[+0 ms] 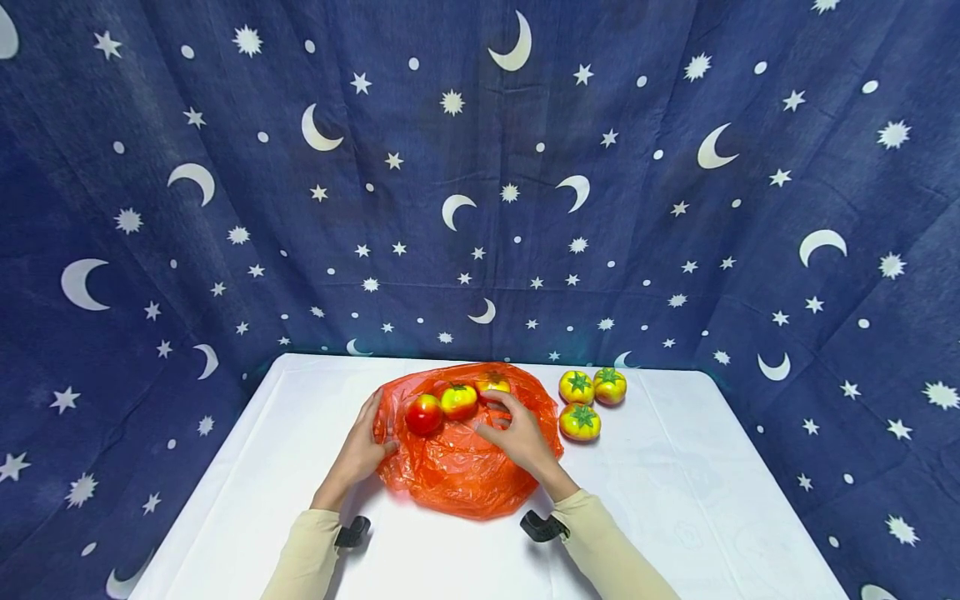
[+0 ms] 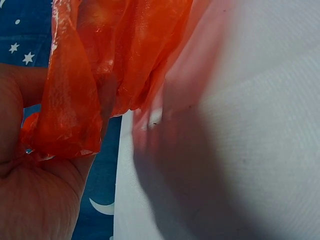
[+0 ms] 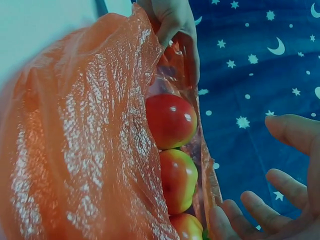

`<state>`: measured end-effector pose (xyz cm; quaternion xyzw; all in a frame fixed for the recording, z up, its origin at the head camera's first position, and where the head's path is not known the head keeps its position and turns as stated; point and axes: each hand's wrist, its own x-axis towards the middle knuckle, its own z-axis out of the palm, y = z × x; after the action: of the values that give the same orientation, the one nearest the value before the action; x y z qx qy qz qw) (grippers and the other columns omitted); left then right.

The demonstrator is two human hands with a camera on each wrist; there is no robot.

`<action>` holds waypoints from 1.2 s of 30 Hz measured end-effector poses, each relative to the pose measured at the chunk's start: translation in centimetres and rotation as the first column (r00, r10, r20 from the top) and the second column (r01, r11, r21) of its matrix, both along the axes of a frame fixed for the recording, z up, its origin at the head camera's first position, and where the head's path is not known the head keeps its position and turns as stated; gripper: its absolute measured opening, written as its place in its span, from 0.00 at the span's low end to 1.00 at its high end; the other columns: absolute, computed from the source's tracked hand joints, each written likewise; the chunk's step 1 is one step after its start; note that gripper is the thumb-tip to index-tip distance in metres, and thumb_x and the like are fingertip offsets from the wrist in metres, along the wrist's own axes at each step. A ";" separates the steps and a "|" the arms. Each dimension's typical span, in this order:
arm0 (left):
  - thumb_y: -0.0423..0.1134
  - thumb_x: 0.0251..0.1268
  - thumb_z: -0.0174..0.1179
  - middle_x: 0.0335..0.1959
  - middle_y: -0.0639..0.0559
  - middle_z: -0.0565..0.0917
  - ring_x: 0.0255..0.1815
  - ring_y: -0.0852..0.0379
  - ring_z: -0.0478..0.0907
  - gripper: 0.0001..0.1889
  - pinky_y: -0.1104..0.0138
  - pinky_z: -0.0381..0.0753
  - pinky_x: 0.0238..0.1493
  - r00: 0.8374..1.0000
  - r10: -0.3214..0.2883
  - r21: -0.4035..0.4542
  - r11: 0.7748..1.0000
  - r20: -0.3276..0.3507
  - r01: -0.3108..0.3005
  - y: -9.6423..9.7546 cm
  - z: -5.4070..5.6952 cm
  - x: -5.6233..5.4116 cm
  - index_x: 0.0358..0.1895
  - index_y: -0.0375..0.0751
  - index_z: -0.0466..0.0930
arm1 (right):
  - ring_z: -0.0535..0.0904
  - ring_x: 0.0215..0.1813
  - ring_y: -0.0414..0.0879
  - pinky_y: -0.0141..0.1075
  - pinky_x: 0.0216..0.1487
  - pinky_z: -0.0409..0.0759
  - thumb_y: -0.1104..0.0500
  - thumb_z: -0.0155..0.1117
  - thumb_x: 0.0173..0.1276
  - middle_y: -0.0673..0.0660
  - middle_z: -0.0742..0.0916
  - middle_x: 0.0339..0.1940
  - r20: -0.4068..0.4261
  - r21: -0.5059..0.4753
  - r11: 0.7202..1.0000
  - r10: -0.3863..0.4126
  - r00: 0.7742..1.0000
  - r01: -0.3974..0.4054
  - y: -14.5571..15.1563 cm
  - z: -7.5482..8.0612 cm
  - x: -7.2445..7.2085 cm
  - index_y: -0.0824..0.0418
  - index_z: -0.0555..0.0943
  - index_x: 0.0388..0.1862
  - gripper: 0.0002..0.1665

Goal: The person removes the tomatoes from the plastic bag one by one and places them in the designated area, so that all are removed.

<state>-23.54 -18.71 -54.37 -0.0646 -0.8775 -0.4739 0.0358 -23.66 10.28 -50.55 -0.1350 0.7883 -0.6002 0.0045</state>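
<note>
Left hand (image 1: 365,450) gripping orange bag (image 1: 472,479); right hand (image 1: 522,437) holding nothing, fingers parted.
Three tomatoes (image 1: 459,402) lying in bag's mouth; three others (image 1: 580,422) sitting right of it.

A dark blue fabric curtain (image 1: 255,200) is hanging behind and on both sides of a table (image 1: 225,500) with rounded far corners, which is wearing a white cloth (image 1: 720,533). The curtain is falling in soft folds and showing a scattered print of white crescent moons (image 1: 519,57), pointed stars (image 1: 361,82), many-rayed bursts (image 1: 247,40) and small round dots (image 1: 414,63). Faint creases are running across the cloth at the right.
</note>
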 end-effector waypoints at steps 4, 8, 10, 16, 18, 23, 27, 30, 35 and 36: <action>0.24 0.51 0.65 0.80 0.40 0.49 0.79 0.33 0.48 0.53 0.41 0.51 0.76 1.000 -0.005 0.004 1.000 0.017 0.005 -0.1 0.1 0.0 0.80 0.42 0.43 | 0.73 0.66 0.66 0.58 0.65 0.74 0.56 0.72 0.60 0.68 0.77 0.65 0.021 0.007 1.000 0.012 1.000 -0.012 -0.7 -0.1 -0.5 0.61 0.73 0.66 0.36; 0.24 0.52 0.65 0.80 0.41 0.48 0.79 0.34 0.48 0.53 0.42 0.51 0.76 1.000 -0.009 0.004 1.000 0.027 0.008 -0.2 0.2 0.0 0.80 0.43 0.43 | 0.74 0.64 0.65 0.54 0.64 0.76 0.52 0.73 0.60 0.65 0.77 0.65 0.051 0.036 0.999 0.005 0.999 -0.006 -1.5 0.1 -0.6 0.56 0.74 0.66 0.35; 0.24 0.51 0.65 0.80 0.41 0.48 0.79 0.33 0.48 0.53 0.42 0.51 0.76 1.000 -0.008 0.005 1.000 0.026 0.007 -0.2 0.3 0.0 0.80 0.44 0.43 | 0.75 0.64 0.64 0.52 0.63 0.78 0.51 0.73 0.60 0.63 0.77 0.66 0.064 0.059 0.998 0.007 0.998 -0.011 -2.0 0.3 -0.6 0.54 0.74 0.66 0.35; 0.24 0.51 0.65 0.80 0.41 0.49 0.79 0.34 0.48 0.54 0.42 0.50 0.77 1.000 -0.008 0.007 1.000 0.012 0.008 -0.2 0.3 -0.1 0.80 0.44 0.43 | 0.79 0.59 0.62 0.49 0.57 0.83 0.50 0.73 0.60 0.60 0.77 0.67 0.089 0.107 0.994 0.029 0.996 -0.038 -3.4 0.6 -0.7 0.52 0.73 0.67 0.36; 0.24 0.51 0.65 0.80 0.41 0.49 0.79 0.34 0.49 0.54 0.42 0.51 0.77 1.000 -0.009 0.004 1.000 0.010 0.009 -0.2 0.3 -0.1 0.80 0.44 0.43 | 0.81 0.55 0.59 0.47 0.54 0.84 0.50 0.73 0.60 0.60 0.77 0.66 0.094 0.118 0.992 0.032 0.995 -0.043 -3.9 0.6 -0.7 0.52 0.73 0.67 0.36; 0.24 0.51 0.65 0.80 0.42 0.49 0.79 0.35 0.49 0.53 0.42 0.50 0.77 1.000 -0.008 0.000 1.000 0.013 0.008 -0.3 0.3 -0.1 0.80 0.45 0.43 | 0.85 0.48 0.52 0.44 0.49 0.86 0.50 0.73 0.59 0.61 0.78 0.65 0.104 0.121 0.991 0.043 0.994 -0.055 -5.1 0.5 -0.9 0.52 0.73 0.66 0.36; 0.24 0.52 0.66 0.80 0.41 0.49 0.80 0.35 0.48 0.53 0.42 0.50 0.77 1.000 -0.007 -0.012 1.000 0.023 0.007 -0.3 0.3 -0.2 0.80 0.44 0.43 | 0.81 0.57 0.56 0.50 0.57 0.82 0.49 0.73 0.59 0.59 0.79 0.65 0.079 0.174 0.984 0.026 0.997 -0.040 -5.9 0.5 -1.1 0.51 0.74 0.65 0.35; 0.24 0.52 0.66 0.80 0.41 0.49 0.80 0.35 0.48 0.53 0.43 0.50 0.77 1.000 -0.006 -0.011 1.000 0.023 0.006 -0.3 0.3 -0.3 0.80 0.44 0.43 | 0.76 0.64 0.57 0.55 0.63 0.77 0.49 0.73 0.58 0.57 0.80 0.65 0.059 0.213 0.977 0.012 0.998 -0.024 -6.4 0.5 -1.2 0.50 0.75 0.65 0.36; 0.24 0.51 0.65 0.80 0.40 0.49 0.79 0.34 0.48 0.53 0.42 0.50 0.77 1.000 -0.007 -0.004 1.000 0.016 0.007 -0.4 0.3 -0.2 0.80 0.43 0.43 | 0.76 0.65 0.57 0.57 0.66 0.73 0.49 0.73 0.58 0.57 0.80 0.64 0.064 0.241 0.970 0.004 0.998 -0.019 -7.1 0.3 -1.6 0.49 0.75 0.65 0.35; 0.24 0.51 0.65 0.80 0.40 0.49 0.79 0.34 0.48 0.53 0.42 0.50 0.77 1.000 -0.009 -0.006 1.000 0.015 0.009 -0.4 0.3 -0.2 0.80 0.43 0.43 | 0.76 0.65 0.57 0.57 0.66 0.73 0.49 0.74 0.57 0.57 0.80 0.64 0.067 0.246 0.969 0.005 0.998 -0.021 -7.3 0.3 -1.6 0.49 0.75 0.65 0.35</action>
<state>-23.73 -19.08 -54.09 -0.0649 -0.8789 -0.4718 0.0268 -25.28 3.02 -50.27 -0.1185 0.8553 -0.5018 0.0512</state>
